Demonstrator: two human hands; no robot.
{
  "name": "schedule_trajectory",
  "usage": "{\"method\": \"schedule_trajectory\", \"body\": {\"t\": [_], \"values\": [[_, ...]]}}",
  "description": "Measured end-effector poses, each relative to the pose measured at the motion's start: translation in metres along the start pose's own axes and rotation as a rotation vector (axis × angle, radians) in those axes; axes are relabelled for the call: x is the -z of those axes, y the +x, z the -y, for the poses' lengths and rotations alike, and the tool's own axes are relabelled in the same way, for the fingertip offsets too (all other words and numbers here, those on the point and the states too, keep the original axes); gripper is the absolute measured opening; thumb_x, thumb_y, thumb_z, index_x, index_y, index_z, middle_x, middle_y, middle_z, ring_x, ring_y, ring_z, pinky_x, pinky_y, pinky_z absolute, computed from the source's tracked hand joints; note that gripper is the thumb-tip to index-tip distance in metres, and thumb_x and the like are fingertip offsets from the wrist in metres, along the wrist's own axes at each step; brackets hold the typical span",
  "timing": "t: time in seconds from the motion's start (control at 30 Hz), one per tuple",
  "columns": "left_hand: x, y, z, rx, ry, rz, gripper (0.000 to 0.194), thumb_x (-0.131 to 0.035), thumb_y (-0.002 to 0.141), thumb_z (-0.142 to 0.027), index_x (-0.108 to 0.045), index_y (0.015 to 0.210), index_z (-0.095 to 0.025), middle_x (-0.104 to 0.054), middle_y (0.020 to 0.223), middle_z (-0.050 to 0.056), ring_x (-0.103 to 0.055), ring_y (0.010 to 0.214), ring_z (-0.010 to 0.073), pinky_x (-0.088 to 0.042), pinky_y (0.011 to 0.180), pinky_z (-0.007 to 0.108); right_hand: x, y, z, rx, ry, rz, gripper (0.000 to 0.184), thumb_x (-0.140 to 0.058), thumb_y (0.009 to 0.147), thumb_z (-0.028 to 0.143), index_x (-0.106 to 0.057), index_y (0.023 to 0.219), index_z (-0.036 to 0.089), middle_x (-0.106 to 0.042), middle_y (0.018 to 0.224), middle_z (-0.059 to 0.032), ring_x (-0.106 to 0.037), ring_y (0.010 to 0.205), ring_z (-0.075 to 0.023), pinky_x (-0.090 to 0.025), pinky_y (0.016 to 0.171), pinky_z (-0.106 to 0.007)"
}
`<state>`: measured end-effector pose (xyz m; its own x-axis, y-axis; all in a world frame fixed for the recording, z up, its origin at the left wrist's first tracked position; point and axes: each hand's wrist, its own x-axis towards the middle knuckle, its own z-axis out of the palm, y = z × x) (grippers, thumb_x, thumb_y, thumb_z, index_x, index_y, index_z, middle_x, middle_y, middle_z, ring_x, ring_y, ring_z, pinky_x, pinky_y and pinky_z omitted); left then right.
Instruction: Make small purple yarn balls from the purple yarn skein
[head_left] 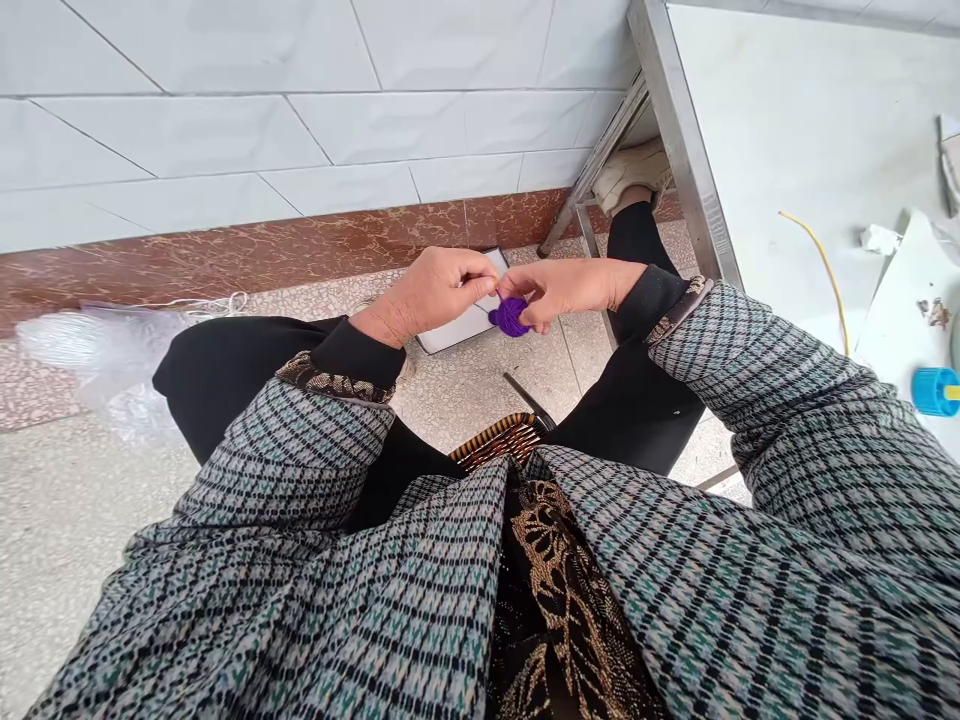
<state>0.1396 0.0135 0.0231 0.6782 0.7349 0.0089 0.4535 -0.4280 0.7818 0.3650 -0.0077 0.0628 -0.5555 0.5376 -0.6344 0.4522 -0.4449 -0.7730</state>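
**Bare right hand (556,291) grasping a small round purple yarn ball (510,317)**

The left hand (436,290), at the ball's 10 o'clock, is pinching a thin purple strand (498,293). Below, toward 9 o'clock, a flat white dark-edged panel (454,334) is lying on the speckled floor (67,520). Farther toward 9, a crumpled clear plastic bag (124,385) is showing. A white metal-framed worktop (757,130) is standing at 2 o'clock, carrying a thin yellow cord (827,267) at 3.

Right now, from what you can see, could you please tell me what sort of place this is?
It looks like an indoor room, possibly a small workroom, though I cannot be sure: there is a tiled wall, a metal-framed table, and purple yarn in the right hand.
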Motion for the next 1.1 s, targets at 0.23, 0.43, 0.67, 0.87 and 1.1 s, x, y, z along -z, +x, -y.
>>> {"method": "schedule_trajectory", "body": {"t": [0.23, 0.43, 0.67, 0.87, 1.1], "values": [[-0.009, 0.006, 0.011, 0.032, -0.043, -0.023, 0.024, -0.054, 0.093, -0.029, -0.072, 0.081, -0.018, -0.059, 0.061, -0.001, -0.054, 0.064, 0.0147, -0.045, 0.067, 0.027, -0.001, -0.003, 0.019, 0.263, 0.573, -0.269, 0.015, -0.066, 0.103, 0.008, -0.056, 0.104, 0.019, -0.068, 0.078, 0.0045, -0.065, 0.061, -0.0082, -0.059, 0.065, -0.019], [-0.005, 0.001, -0.005, -0.090, -0.091, 0.262, 0.024, -0.058, 0.091, -0.033, -0.076, 0.083, -0.019, -0.069, 0.069, -0.001, -0.056, 0.062, 0.0119, -0.047, 0.069, 0.025, 0.005, 0.009, 0.007, 0.202, 0.340, -0.494, 0.030, -0.073, 0.098, 0.005, -0.049, 0.098, 0.023, -0.064, 0.079, 0.0044, -0.062, 0.062, -0.0080, -0.056, 0.061, -0.017], [0.001, 0.001, 0.002, -0.009, -0.043, 0.000, 0.024, -0.055, 0.093, -0.032, -0.072, 0.080, -0.020, -0.075, 0.082, 0.005, -0.066, 0.079, 0.0180, -0.050, 0.075, 0.028, 0.000, 0.003, -0.004, 0.027, -0.040, -0.050, 0.040, -0.082, 0.076, -0.006, -0.059, 0.096, 0.019, -0.067, 0.080, 0.0039, -0.063, 0.062, -0.0100, -0.054, 0.055, -0.019], [-0.002, 0.006, 0.013, 0.062, -0.049, -0.092, 0.021, -0.055, 0.094, -0.028, -0.070, 0.084, -0.019, -0.069, 0.075, 0.003, -0.061, 0.075, 0.0172, -0.049, 0.074, 0.029, -0.002, -0.004, 0.017, 0.313, 0.436, -0.214, 0.030, -0.078, 0.094, 0.008, -0.053, 0.106, 0.021, -0.067, 0.085, 0.0043, -0.067, 0.067, -0.0079, -0.062, 0.072, -0.020], [0.001, -0.003, -0.008, -0.103, -0.121, 0.316, 0.026, -0.060, 0.091, -0.039, -0.078, 0.085, -0.021, -0.074, 0.077, 0.002, -0.064, 0.071, 0.0158, -0.049, 0.074, 0.027, 0.001, 0.007, 0.008, 0.147, 0.296, -0.519, 0.031, -0.074, 0.095, 0.000, -0.051, 0.097, 0.021, -0.064, 0.081, 0.0037, -0.063, 0.063, -0.0084, -0.057, 0.060, -0.017]]}}
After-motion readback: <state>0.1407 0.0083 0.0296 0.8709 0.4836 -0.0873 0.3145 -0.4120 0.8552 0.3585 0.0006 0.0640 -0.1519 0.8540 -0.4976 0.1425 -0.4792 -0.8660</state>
